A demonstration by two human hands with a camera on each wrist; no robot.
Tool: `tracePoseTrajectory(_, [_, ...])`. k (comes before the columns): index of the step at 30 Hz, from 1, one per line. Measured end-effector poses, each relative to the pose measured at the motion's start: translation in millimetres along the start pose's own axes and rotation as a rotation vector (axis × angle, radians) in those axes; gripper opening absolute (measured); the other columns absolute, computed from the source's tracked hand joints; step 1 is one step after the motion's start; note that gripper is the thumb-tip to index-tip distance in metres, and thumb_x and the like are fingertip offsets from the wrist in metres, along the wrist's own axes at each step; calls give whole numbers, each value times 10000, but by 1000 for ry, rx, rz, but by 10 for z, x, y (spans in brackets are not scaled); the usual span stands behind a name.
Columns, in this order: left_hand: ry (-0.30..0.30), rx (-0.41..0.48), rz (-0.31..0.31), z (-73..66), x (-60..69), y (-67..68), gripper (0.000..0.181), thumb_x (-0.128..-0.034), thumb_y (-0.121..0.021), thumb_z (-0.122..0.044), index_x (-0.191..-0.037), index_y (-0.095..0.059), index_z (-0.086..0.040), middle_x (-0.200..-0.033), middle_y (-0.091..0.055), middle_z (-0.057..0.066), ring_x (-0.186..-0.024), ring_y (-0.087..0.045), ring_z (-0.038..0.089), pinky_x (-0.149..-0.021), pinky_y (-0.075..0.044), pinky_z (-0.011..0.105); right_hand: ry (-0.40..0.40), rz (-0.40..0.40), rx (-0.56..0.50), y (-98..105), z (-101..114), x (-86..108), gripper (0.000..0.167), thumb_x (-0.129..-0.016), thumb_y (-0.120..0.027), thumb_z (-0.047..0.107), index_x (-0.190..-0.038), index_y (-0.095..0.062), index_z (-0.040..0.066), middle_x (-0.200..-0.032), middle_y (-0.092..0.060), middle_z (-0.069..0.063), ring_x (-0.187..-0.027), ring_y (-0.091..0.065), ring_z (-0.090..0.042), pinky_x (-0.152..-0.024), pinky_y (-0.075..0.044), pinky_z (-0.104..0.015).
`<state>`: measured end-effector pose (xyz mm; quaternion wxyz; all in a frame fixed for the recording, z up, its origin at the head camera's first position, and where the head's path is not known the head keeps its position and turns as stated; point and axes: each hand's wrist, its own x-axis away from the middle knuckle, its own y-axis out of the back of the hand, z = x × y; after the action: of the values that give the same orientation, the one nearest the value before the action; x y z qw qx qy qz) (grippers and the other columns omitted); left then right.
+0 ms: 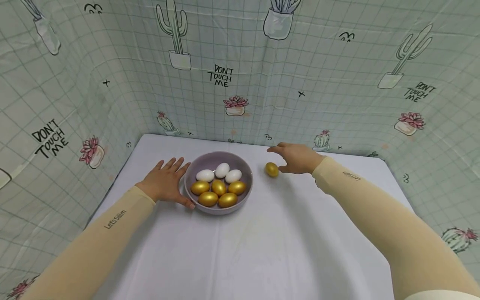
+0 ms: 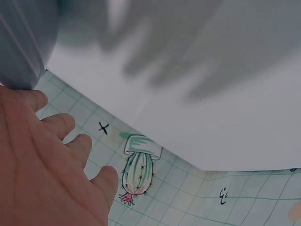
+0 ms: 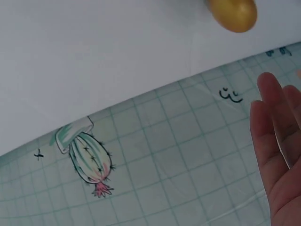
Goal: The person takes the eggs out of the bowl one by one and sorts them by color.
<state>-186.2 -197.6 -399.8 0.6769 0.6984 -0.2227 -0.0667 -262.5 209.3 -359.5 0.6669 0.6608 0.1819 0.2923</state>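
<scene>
A mauve bowl (image 1: 219,211) stands on the white table, with three white eggs (image 1: 222,170) toward its back and several golden eggs (image 1: 208,199) in front of them. My left hand (image 1: 165,181) rests against the bowl's left side, fingers spread and thumb near the front rim. In the left wrist view the fingers (image 2: 60,126) lie straight beside the bowl's wall (image 2: 26,42). A lone golden egg (image 1: 271,169) lies right of the bowl. My right hand (image 1: 298,158) hovers beside this egg, fingers extended past it and thumb close to it; contact cannot be told. It holds nothing.
The white tabletop (image 1: 240,254) reaches toward me in front of the bowl. Behind and beside it hangs a gridded cloth (image 1: 243,50) printed with cacti and lettering. The cloth meets the table's back edge, just beyond the right hand.
</scene>
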Motion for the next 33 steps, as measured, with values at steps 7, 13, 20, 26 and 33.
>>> tracePoseTrajectory(7, [-3,-3,-5,-4,38,29,1346,-597,-708,-842,-1567,-275,-16,-1606,-194,252,-1465,-167,453,-1151,-113,629,53,10,8,230,297,-93,616,-882,-734,206,-1457,-514,177,-1360,-559,-58,-971,-655,-224,-850,-539,-443])
tracePoseTrajectory(13, [-5,1,0,1,49,42,1344,-601,-714,-835,-1569,-267,-17,-1607,-187,251,-1466,-162,454,-1150,-111,630,112,39,28,277,629,-281,649,-878,-766,273,-1470,-507,209,-1380,-555,-47,-999,-652,-214,-810,-553,-434])
tracePoseTrajectory(20, [2,-4,10,11,30,46,1361,-597,-697,-853,-1575,-247,-21,-1615,-161,245,-1472,-142,446,-1154,-101,625,222,68,29,184,1037,-545,606,-896,-751,284,-1448,-524,178,-1358,-564,-51,-1048,-632,-210,-907,-524,-390])
tracePoseTrajectory(26, [8,0,24,-3,30,53,1368,-594,-694,-858,-1578,-239,-24,-1620,-149,238,-1477,-133,439,-1158,-93,618,254,157,-4,71,1341,-703,570,-908,-717,268,-1443,-539,187,-1362,-564,-34,-1114,-609,-179,-971,-491,-387])
tracePoseTrajectory(33, [3,-12,24,-9,21,37,1352,-606,-694,-851,-1578,-243,-26,-1617,-159,238,-1477,-136,437,-1158,-98,617,294,154,53,-164,1436,-788,491,-914,-723,261,-1384,-601,188,-1249,-618,-11,-1065,-615,-154,-985,-464,-325])
